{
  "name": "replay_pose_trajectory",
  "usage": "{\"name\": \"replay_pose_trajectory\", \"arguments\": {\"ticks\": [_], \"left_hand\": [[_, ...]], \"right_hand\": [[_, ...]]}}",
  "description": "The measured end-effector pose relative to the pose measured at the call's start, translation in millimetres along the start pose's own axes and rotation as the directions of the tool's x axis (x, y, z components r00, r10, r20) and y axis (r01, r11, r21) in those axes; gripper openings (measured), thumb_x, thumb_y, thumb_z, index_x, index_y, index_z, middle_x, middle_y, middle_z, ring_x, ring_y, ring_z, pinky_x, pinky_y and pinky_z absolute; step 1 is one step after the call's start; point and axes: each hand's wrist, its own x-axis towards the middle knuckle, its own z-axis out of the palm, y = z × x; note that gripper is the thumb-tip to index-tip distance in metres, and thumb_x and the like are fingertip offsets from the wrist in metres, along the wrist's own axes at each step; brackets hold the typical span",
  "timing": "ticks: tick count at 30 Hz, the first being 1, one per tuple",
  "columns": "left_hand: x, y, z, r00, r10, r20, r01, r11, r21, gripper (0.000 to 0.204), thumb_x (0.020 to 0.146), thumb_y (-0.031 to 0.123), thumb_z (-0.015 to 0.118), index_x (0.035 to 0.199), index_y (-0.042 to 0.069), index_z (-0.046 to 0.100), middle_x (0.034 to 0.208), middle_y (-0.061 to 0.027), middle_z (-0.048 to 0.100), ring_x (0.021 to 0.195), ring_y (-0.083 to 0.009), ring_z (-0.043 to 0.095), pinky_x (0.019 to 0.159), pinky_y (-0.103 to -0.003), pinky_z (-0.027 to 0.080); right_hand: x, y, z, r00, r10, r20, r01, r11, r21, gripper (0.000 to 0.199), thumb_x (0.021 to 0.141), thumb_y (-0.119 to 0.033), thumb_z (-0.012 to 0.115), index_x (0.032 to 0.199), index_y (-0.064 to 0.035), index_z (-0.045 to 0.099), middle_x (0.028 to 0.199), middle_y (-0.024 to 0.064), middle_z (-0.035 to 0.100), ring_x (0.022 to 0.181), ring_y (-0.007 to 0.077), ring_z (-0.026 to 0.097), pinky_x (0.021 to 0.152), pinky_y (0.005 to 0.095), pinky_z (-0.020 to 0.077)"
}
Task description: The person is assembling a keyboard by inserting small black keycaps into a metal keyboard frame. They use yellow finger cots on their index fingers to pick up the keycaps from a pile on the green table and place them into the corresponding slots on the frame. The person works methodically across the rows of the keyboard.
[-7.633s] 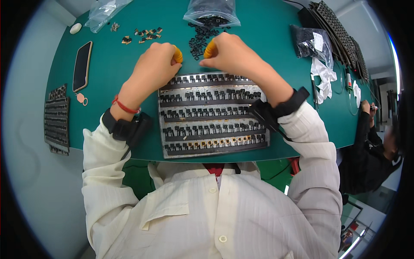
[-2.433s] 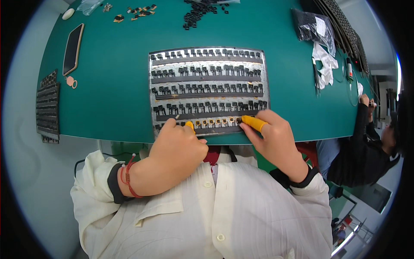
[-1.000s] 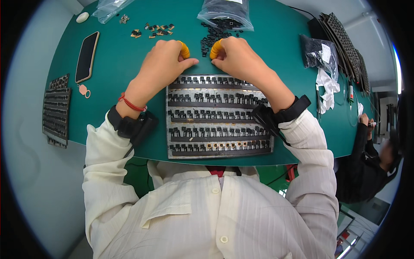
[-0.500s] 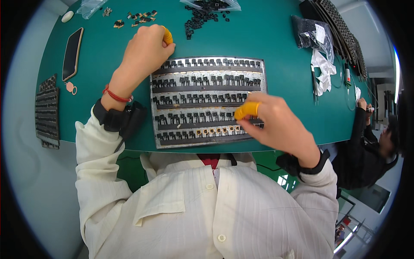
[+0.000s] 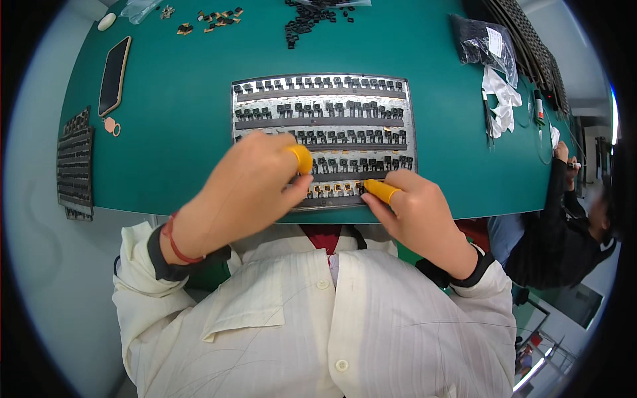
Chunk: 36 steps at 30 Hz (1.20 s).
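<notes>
While bent over the near edge of the bench, worked at the nearest row of a metal fixture tray. Left hand curled, yellow-capped forefinger pressed toward thumb just over that row; whether a part sat pinched between them could not be told. Right hand likewise curled, its yellow-capped fingertip touching the row's right part, among small copper-tipped components. Beyond both hands, four further rows filled with small black components. Farther out past the tray, a loose heap of black parts; far to the left hand's side, a smartphone and a dark ribbed tray.

Judged as seating or straightening parts in the last row. Next move probably called for fine fingertip placement, without nudging neighbours.
</notes>
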Motion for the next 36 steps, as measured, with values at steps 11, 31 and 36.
{"name": "replay_pose_trajectory", "arguments": {"ticks": [11,31,36], "left_hand": [[-25.9,5.4,32.3,0.989,0.150,-0.012,-0.146,0.973,0.181,0.015,0.078,0.016,0.075,0.080,0.001,0.069,0.075,-0.0082,0.059,0.071,-0.0265,0.055,0.069,-0.038,0.045],[23.7,-24.7,-28.8,0.992,-0.029,0.120,0.035,0.998,-0.047,0.031,0.088,0.024,0.067,0.086,-0.007,0.068,0.071,-0.0198,0.065,0.065,-0.0364,0.064,0.062,-0.041,0.052],[68.8,-78.4,-40.5,0.969,-0.208,-0.131,0.202,0.978,-0.060,0.029,0.083,0.016,0.074,0.098,-0.008,0.070,0.081,-0.0188,0.071,0.073,-0.0254,0.070,0.068,-0.034,0.055]], "right_hand": [[32.6,-1.1,-30.1,0.941,0.008,0.338,-0.018,0.999,0.028,0.037,0.087,-0.025,0.068,0.065,0.0047,0.066,0.058,0.0220,0.058,0.056,0.0370,0.062,0.055,0.0430,0.0506],[222.8,40.6,6.0,0.999,0.051,0.002,-0.051,0.994,0.099,0.027,0.075,-0.018,0.075,0.082,0.0068,0.070,0.081,0.0274,0.068,0.080,0.0409,0.069,0.071,0.0443,0.0569],[210.2,42.5,0.3,1.000,-0.020,-0.020,0.021,0.999,0.042,0.019,0.076,-0.011,0.069,0.084,0.0063,0.071,0.078,0.0263,0.068,0.075,0.0382,0.069,0.070,0.0429,0.0562]]}}
